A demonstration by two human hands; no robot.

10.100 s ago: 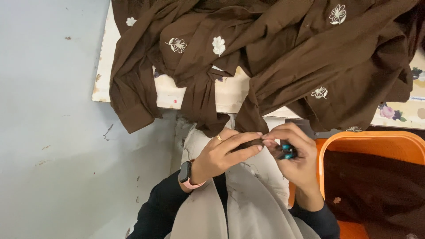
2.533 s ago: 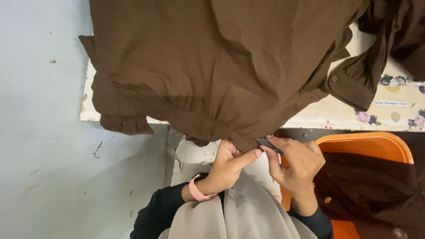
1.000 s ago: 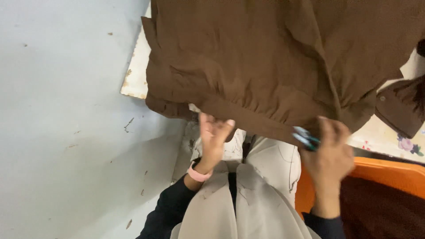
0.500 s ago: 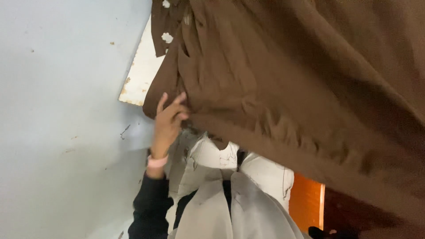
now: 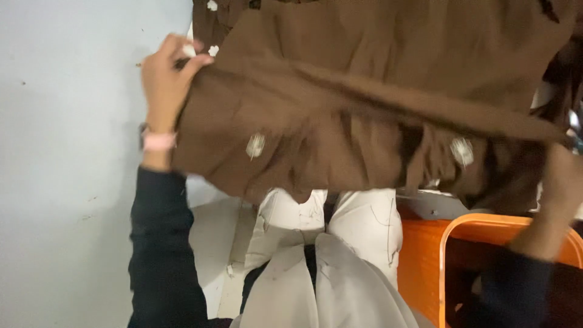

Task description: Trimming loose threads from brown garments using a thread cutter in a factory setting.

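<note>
A large brown garment with small white embroidered flowers hangs spread across the upper view. My left hand is raised at the upper left and pinches the garment's left edge. My right hand is at the far right edge, blurred, gripping the garment's right side; a bit of a small tool may show above it, but I cannot make it out. A pink band sits on my left wrist. The cloth's lower folds dangle over my lap.
An orange plastic bin stands at the lower right beside my knees, with dark cloth inside. My light trousers fill the lower middle. Grey floor lies to the left. The table is mostly hidden by the cloth.
My left hand has risen and moved left with the garment's edge. The cloth has been lifted and spread wide between both hands, and white flowers now show on its underside.
</note>
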